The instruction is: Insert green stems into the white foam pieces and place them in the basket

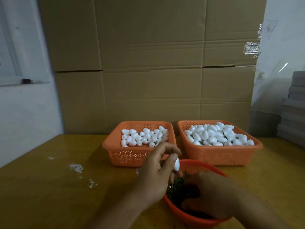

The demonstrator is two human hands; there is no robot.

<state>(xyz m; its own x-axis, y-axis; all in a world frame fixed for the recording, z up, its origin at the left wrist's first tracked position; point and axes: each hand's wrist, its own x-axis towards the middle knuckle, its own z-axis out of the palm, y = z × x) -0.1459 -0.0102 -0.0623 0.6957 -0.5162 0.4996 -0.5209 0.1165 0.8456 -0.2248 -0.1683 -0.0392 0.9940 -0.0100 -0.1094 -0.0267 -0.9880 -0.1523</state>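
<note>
Landmark: the round red basket [200, 166] at the near edge of the wooden table [49, 187]; all places below are given from it.
Green stems [175, 187]: a dark pile inside the round red basket, showing on its left side.
Left hand [155, 172]: over the basket's left rim, thumb and fingers pinching one white foam piece [177, 164], which is held above the stems.
Right hand [212, 194]: reaching down into the basket among the stems, fingers curled; whether it grasps a stem I cannot tell, since the hand hides its own fingertips.
In the way: the right hand covers most of the basket's inside and its near right rim.
Left orange basket [125, 156]: behind the round basket, slightly left, partly filled with bare white foam pieces [143, 135].
Right orange basket [219, 156]: behind and right, heaped with foam pieces [217, 134], a few green stems poking out.
White crumbs [76, 167]: scattered on the table well to the left.
Cardboard boxes [151, 63]: stacked behind both orange baskets.
</note>
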